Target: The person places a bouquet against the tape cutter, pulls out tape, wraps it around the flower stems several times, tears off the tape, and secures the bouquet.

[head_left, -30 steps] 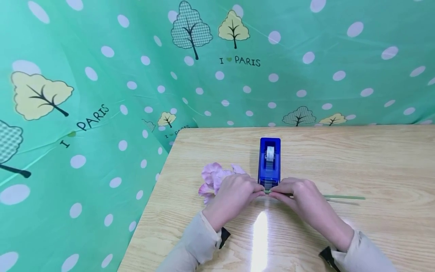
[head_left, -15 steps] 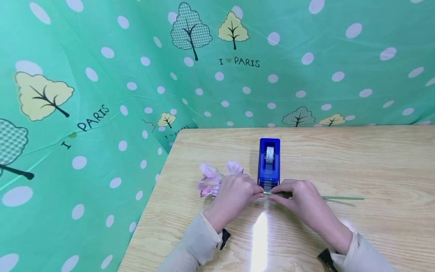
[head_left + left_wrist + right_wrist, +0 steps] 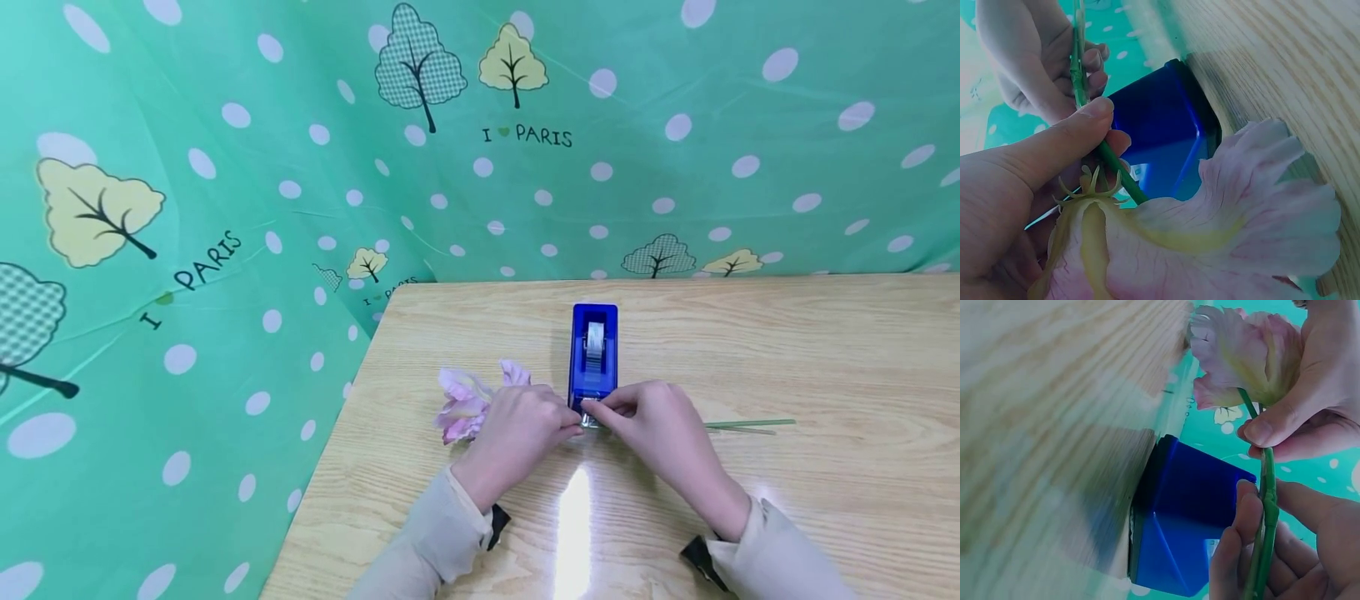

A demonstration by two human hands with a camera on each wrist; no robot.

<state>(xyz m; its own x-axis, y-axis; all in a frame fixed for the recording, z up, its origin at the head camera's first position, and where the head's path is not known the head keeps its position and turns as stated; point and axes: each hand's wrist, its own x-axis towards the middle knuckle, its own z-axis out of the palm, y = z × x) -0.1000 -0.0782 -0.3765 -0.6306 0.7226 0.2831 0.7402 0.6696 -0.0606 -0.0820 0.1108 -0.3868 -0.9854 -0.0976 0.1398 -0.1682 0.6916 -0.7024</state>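
In the head view, my left hand [image 3: 523, 423] pinches artificial flower stems between thumb and fingers, just below the pale pink-purple blooms [image 3: 463, 404]. The green stems [image 3: 1076, 65] run from there across my right hand [image 3: 667, 425], and their ends stick out to its right. My right fingers curl about the stems, with thumb and fingertip meeting at the front of a blue tape dispenser [image 3: 592, 367]. A shiny bit of clear tape [image 3: 589, 419] shows between the two hands. Whether the right fingertips pinch this tape too, I cannot tell.
The dispenser, holding a tape roll [image 3: 596, 337], stands upright on the wooden table [image 3: 825, 350], directly beyond both hands. Behind and to the left hangs a green dotted cloth [image 3: 300, 167] with tree prints. The table's left edge runs beside the flowers.
The right hand has shifted slightly up and left, its fingertips now over the dispenser's front, and the stem ends have moved with it. The blooms have turned. The left hand stays nearly in place.
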